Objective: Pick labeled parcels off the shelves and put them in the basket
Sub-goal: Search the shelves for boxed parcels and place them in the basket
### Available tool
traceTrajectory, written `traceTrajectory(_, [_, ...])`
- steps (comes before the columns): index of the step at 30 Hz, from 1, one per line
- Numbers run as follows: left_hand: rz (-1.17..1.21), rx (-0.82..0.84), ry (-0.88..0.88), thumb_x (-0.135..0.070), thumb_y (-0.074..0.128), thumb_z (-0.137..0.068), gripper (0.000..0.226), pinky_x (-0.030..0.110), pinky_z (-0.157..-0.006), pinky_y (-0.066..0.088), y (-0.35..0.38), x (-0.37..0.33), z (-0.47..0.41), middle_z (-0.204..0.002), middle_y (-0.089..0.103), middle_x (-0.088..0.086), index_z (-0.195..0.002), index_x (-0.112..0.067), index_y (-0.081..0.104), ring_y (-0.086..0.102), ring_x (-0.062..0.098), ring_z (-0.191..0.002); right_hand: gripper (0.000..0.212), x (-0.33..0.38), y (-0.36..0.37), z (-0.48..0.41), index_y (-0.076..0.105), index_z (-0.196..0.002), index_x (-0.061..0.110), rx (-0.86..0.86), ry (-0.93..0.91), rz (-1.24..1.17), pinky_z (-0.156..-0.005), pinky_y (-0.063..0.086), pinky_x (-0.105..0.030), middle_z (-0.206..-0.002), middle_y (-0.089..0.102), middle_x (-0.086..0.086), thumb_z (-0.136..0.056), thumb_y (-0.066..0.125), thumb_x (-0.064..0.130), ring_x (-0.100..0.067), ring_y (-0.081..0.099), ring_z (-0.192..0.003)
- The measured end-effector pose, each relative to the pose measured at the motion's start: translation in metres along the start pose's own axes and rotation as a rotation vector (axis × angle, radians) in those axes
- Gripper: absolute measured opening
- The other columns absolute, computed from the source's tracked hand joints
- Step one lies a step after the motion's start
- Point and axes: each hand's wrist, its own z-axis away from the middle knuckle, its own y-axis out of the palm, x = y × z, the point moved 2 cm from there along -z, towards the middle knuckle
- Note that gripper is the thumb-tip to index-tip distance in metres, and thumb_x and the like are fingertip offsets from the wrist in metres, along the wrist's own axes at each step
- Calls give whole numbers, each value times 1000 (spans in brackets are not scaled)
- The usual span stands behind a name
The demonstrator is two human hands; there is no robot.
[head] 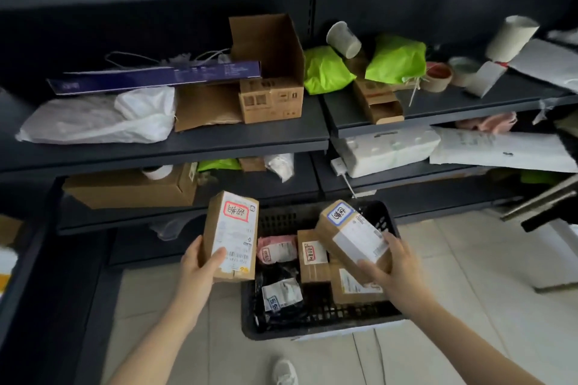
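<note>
Now my left hand [200,262] grips a red-labeled box [231,237] upright, my right hand [391,269] grips a blue-labeled box [353,237] tilted over the black basket [312,327].

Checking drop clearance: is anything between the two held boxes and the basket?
Nothing visible. The blue-labelled box in the right hand hangs over the basket; the red-labelled box in the left hand is beside its rim.

Box in left hand [230,236]: red-bordered sticker with handwritten characters, not legible; white shipping label and barcode below, print too small

Box in right hand [353,236]: blue-bordered sticker, handwritten characters, unreadable; white label blurred

Parcels in basket [312,327], lower centre: small red and blue stickers, illegible

Long purple box [156,76], upper left shelf: white print, blurred
</note>
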Motion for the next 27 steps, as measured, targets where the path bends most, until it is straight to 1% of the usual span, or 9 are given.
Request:
traceTrajectory(5, [-143,14,20,-65,70,-60,85,49,-102,43,-15,11,-70,-135,49,-1,-135,-36,43,53,18,-119,76,10,67,-64,34,-142,19,92,-21,179,-103,34,-38,-136,34,-5,-80,67,48,-23,31,-122])
traceTrajectory(6, [-180,33,16,-64,70,-63,80,47,-102,43,-18,16,-82,-135,50,-2,-133,-36,44,53,17,-119,76,10,82,-75,36,-141,20,101,-33,194,-103,35,-40,-135,31,-7,-79,69,48,-25,31,-124])
traceTrajectory(8, [-219,44,39,-44,68,-81,53,39,-100,44,-18,19,-97,-133,50,-2,-128,-38,44,53,16,-117,73,6,114,-96,36,-141,24,148,-36,209,-102,38,-42,-132,26,-10,-80,70,44,-28,31,-124])
traceTrajectory(9, [-223,44,52,-34,65,-85,50,35,-97,44,-19,23,-104,-132,50,-2,-129,-39,42,52,16,-117,71,3,130,-106,35,-141,25,186,-38,218,-102,39,-41,-131,25,-10,-81,70,41,-29,32,-124])
traceTrajectory(11, [-230,16,50,-26,66,-86,56,31,-94,44,-20,35,-120,-130,51,-3,-135,-35,40,52,17,-118,70,-5,166,-127,34,-141,22,267,-68,233,-102,40,-36,-129,26,-9,-82,70,35,-29,37,-123])
traceTrajectory(16, [-197,-21,21,-21,71,-82,60,32,-91,48,-33,75,-149,-122,61,-11,-134,-34,45,57,10,-113,74,-25,255,-170,22,-148,19,461,-100,298,-101,37,-28,-136,22,-9,-88,63,32,-27,38,-126])
traceTrajectory(19, [-183,-31,19,-23,70,-80,58,29,-85,51,-38,90,-159,-117,62,-15,-130,-40,46,60,9,-108,71,-35,293,-192,25,-148,18,492,-145,308,-99,37,-26,-139,22,-9,-89,62,29,-25,43,-123])
traceTrajectory(23, [-156,-42,21,-26,70,-77,54,17,-68,54,-42,100,-167,-107,65,-23,-120,-49,47,64,3,-101,72,-48,328,-212,26,-147,18,513,-185,315,-96,44,-33,-143,21,-9,-87,64,26,-26,46,-120])
traceTrajectory(27, [-119,-51,30,-36,67,-65,56,18,-71,55,-47,108,-170,-104,67,-25,-114,-54,47,63,0,-101,72,-59,344,-219,32,-142,15,461,-222,294,-93,47,-42,-134,24,-7,-81,71,17,-28,46,-116])
